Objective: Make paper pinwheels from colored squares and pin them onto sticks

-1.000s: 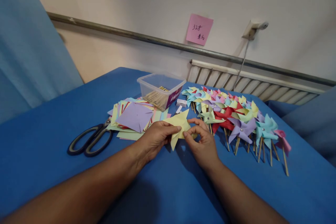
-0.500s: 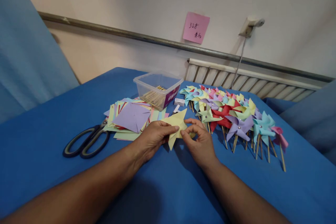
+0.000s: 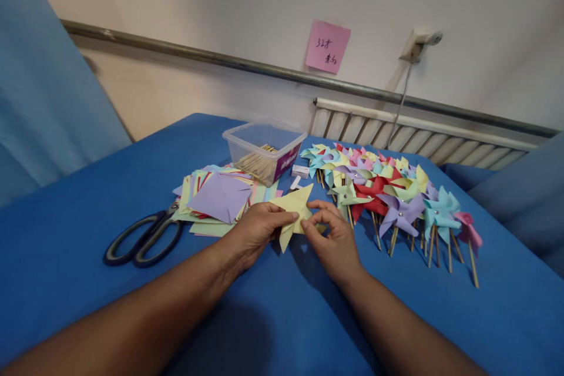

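A yellow paper pinwheel (image 3: 292, 204), its corners folded toward the centre, is held just above the blue cloth. On its left side my left hand (image 3: 261, 224) is closed, the thumb pressing near the middle of the paper. My right hand (image 3: 333, 239) pinches the right side near the centre with thumb and forefinger. Whether a pin or stick is between the fingers is hidden. Left of my hands lies a stack of coloured paper squares (image 3: 220, 197), a purple one on top with slits cut toward its middle.
Large scissors (image 3: 143, 241) lie left of the paper stack. A clear plastic box (image 3: 264, 153) of wooden sticks stands behind, with a small white box (image 3: 300, 171) beside it. Many finished pinwheels (image 3: 400, 214) on sticks cover the right side. A radiator (image 3: 423, 135) runs along the wall.
Both hands keep their grip on the yellow pinwheel, with barely any finger movement. The whole view has shifted very slightly.
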Motion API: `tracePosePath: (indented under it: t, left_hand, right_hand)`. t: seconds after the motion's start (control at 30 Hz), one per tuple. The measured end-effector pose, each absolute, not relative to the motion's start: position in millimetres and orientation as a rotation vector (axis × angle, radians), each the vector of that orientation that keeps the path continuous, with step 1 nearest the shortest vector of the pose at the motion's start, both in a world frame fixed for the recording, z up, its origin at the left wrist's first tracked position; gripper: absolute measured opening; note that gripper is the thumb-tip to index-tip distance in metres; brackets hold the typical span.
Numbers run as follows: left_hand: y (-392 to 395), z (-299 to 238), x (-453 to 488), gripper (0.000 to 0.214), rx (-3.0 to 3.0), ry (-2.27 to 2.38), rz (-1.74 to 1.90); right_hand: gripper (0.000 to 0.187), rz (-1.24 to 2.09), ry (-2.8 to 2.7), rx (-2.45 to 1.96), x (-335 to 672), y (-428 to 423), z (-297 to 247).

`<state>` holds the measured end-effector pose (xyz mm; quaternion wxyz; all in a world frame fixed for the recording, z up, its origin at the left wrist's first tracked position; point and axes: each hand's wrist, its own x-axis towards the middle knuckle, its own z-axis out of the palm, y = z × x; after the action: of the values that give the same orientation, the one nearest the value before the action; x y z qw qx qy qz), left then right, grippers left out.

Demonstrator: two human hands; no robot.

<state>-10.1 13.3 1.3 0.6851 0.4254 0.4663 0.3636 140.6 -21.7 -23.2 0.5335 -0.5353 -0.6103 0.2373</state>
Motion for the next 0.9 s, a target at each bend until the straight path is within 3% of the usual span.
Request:
tracePosePath:
  t: [0.07, 0.27, 0.43, 0.67, 0.9]
  left_hand:
    - [13.2, 2.9, -11.1, 0.024, 0.947, 1.045, 0.814]
    - [11.9, 10.8, -16.0, 0.021, 1.174, 1.12, 0.653]
    - [10.9, 12.7, -20.4, 0.022, 1.504, 1.151, 0.541]
    - [10.2, 12.5, -22.4, 0.021, 1.651, 1.054, 0.434]
    - [10.4, 15.0, -23.5, 0.019, 1.547, 1.073, 0.41]
  right_hand:
    - [0.009, 0.627, -1.363, -1.231, 142.9, -19.8, -24.3]
    - [0.034, 0.973, -1.054, -1.085, 155.2, -11.4, -18.3]
    - [0.037, 1.278, -1.248, -1.064, 162.8, -15.6, -6.8]
    - [0.028, 1.239, -1.606, -1.115, 161.6, -24.7, -2.6]
    - [0.026, 1.431, -1.471, -1.059, 157.6, -25.7, -8.9]
